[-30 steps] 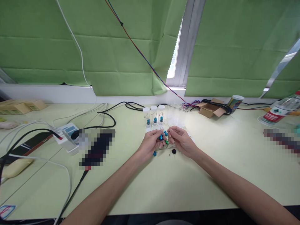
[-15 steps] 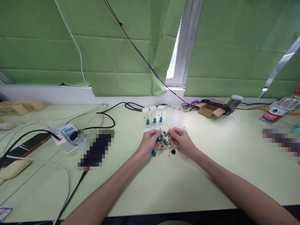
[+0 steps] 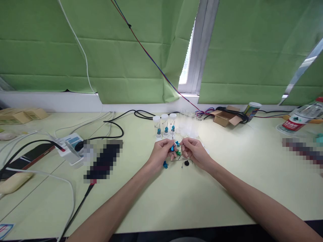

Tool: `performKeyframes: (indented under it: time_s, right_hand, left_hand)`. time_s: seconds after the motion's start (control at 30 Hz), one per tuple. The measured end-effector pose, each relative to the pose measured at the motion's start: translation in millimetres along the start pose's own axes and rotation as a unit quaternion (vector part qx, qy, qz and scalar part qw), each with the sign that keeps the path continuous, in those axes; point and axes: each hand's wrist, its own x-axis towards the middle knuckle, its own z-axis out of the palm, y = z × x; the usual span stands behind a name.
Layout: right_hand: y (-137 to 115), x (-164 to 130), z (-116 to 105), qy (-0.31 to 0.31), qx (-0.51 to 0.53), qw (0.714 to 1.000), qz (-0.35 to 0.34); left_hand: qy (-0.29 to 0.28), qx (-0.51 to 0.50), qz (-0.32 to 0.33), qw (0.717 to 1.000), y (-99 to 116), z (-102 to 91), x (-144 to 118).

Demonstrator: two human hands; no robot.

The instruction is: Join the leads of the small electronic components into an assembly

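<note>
Pinching a shiny blue part [image 3: 172,148], the left hand [image 3: 161,153] faces the right hand [image 3: 193,151], whose fingertips pinch a thin item [image 3: 180,145] too small to identify.

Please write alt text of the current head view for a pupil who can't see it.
A person's left hand holds a small shiny blue part, with the right hand close beside it, above a pale table. Behind them stand three white-capped clear tubes containing blue pieces.
</note>
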Motion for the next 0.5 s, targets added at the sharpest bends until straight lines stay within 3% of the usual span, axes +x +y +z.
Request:
performKeyframes:
  time_s: [0.23,0.5]
  right_hand:
    - [0.5,0.5,-2.4,-0.02,0.056,0.998,0.03]
    - [0.8,-1.0,-0.4,0.005,0.007,1.0,-0.008]
  left_hand:
    - [0.005,-0.011,-0.006,1.0,-0.2,-1.0,1.1]
    - [0.002,-0.014,-0.008,1.0,2.3,0.5,-1.1]
